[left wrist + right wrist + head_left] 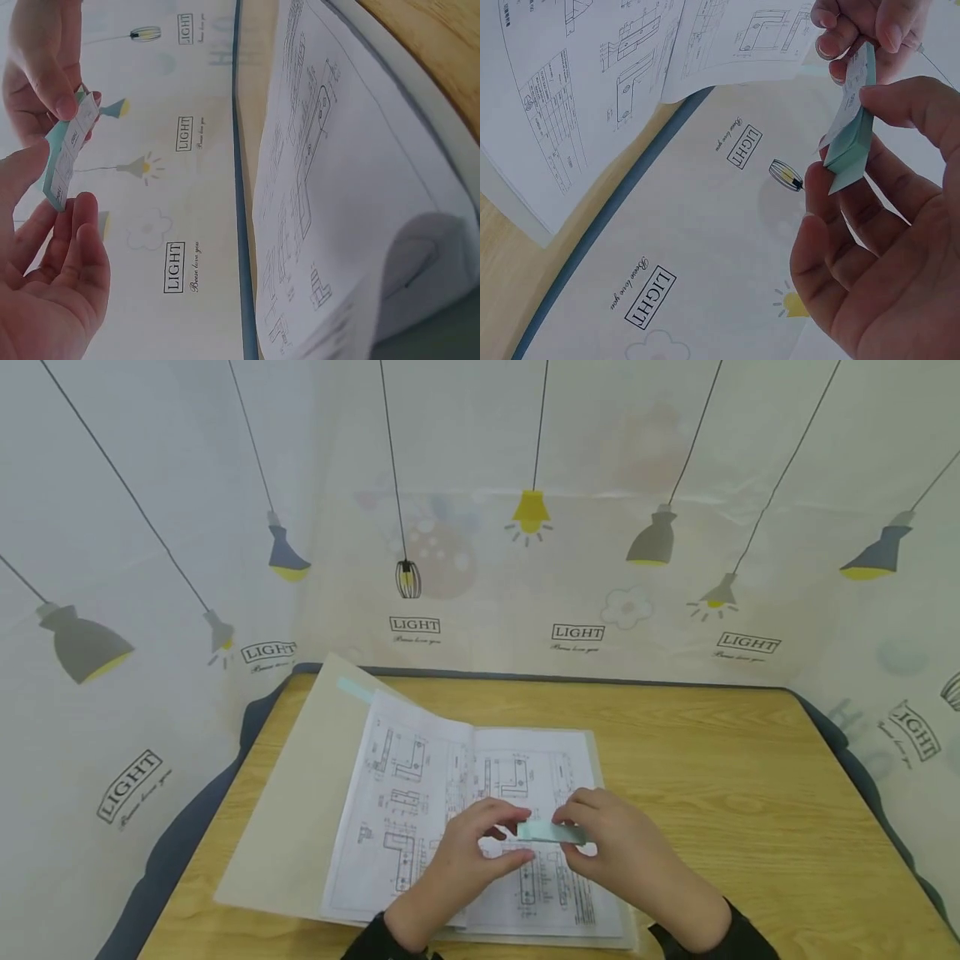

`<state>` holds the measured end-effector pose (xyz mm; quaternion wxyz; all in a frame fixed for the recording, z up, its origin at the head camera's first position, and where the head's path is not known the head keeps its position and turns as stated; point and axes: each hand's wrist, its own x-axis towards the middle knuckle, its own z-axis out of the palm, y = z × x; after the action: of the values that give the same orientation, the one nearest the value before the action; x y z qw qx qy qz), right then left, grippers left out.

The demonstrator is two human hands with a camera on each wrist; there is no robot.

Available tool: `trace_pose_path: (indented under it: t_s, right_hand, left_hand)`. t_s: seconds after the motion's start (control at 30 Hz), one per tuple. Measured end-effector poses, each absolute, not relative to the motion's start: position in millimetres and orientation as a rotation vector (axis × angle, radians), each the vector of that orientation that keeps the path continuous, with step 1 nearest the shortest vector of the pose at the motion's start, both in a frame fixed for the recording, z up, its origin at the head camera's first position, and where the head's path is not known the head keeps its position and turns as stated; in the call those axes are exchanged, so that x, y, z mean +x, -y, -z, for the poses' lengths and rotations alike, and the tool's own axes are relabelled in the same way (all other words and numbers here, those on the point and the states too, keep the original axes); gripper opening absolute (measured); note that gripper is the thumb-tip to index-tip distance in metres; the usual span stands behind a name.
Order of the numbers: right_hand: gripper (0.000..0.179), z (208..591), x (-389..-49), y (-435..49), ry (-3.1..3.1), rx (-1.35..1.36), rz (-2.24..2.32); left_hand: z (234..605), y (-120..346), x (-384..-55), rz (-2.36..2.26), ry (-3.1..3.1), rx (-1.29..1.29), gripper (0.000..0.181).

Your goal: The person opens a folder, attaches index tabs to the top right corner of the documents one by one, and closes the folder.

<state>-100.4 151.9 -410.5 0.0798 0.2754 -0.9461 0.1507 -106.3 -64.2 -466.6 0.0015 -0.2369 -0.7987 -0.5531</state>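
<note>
A small pad of pale green sticky notes (551, 832) is held above the right page of an open document folder (277, 827). My right hand (622, 843) pinches its right end between thumb and fingers. One face of the pad (851, 109) carries a white printed label, and a green flap sticks out at its near end. Around the left end curves my left hand (480, 843); its thumb stands apart below the pad, and whether a fingertip touches it I cannot tell. In the left wrist view, the pad's lower end (58, 187) lies between the left thumb and fingers.
The folder's printed pages (401, 802) show technical drawings and lie open on a wooden table (735, 785). A light green strip (354, 689) is on the folder's cover. Behind stands a pale curtain (465, 677) printed with lamps, meeting the table's far edge.
</note>
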Motion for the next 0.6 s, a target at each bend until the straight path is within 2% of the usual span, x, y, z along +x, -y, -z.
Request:
trace_pose_path:
  t_s: [0.37,0.6]
  right_hand:
    - [0.02,411.3,-99.9,-150.3,2.801,0.895,-0.463]
    - [0.022,411.4,-100.4,-152.1,2.802,0.926,-0.509]
  left_hand:
    - [466.9,63.3,-104.1,1.684,2.573,-0.672,0.022]
    - [469.3,64.0,-103.5,1.691,2.535,-0.687,0.02]
